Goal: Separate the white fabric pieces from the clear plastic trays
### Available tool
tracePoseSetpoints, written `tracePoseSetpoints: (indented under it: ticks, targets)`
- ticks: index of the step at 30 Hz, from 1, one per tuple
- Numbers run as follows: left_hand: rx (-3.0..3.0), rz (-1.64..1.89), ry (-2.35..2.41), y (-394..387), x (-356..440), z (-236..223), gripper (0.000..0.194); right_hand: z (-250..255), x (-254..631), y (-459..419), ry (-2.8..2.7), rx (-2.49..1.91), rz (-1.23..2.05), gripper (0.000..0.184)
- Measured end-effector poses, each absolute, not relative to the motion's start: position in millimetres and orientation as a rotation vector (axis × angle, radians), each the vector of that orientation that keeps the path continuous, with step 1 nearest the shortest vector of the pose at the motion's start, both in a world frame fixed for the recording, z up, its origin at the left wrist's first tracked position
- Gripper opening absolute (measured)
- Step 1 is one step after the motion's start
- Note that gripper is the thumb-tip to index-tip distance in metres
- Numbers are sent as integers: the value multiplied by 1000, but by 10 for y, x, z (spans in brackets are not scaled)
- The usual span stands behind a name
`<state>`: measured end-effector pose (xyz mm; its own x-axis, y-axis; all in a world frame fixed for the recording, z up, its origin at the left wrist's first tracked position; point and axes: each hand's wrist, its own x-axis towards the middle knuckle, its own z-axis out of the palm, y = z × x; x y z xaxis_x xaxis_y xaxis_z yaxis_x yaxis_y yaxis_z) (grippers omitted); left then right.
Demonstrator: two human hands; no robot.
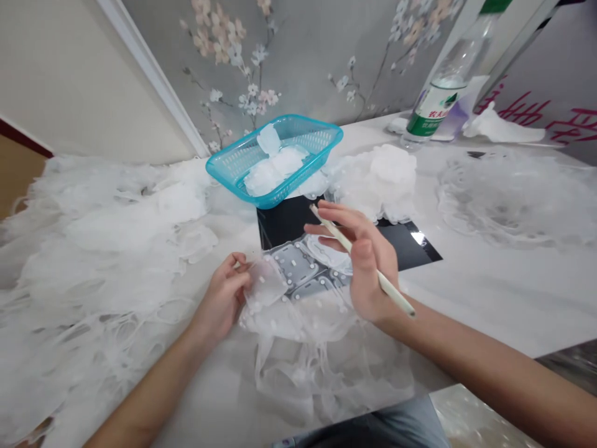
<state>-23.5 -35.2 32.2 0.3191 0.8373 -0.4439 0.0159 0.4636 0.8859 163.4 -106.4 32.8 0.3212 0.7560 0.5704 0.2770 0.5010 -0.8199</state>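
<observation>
My left hand (221,298) pinches the left edge of a thin translucent white sheet (267,283) with small raised dots. My right hand (373,270) holds a slim pale stick (395,294) between thumb and fingers, slanting over the work; its other fingers are stretched out. Between the hands lies a clear panel (293,264) with rounded outlines and dots, partly on a black sheet (284,224). A white cut-out piece (321,252) rests there, partly hidden behind my right fingers. Limp translucent webbing (298,367) spreads from the panel toward the table's front edge.
A blue plastic basket (217,165) with white pieces stands at the back. White pieces (387,177) are heaped right of it. Translucent scraps (102,249) cover the left side, with another heap (513,199) at right. A water bottle (436,102) stands back right.
</observation>
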Motion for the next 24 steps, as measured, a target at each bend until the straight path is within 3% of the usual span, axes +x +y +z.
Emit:
tracePoseSetpoints:
  ticks: [5, 8, 16, 24]
  targets:
    - [1005, 570, 1150, -349, -227, 360, 34, 332, 1585, -1046, -1240, -1213, 368, 13]
    - [1113, 499, 1124, -339, -257, 362, 46, 360, 1563, -1069, -1221, -1199, 349, 14]
    - [1310, 480, 1097, -304, -303, 360, 55, 381, 1648, -1048, -1486, -1085, 251, 17]
    - [1689, 548, 960, -378, -338, 381, 47, 466, 1621, -1078, -1608, -990, 280, 12]
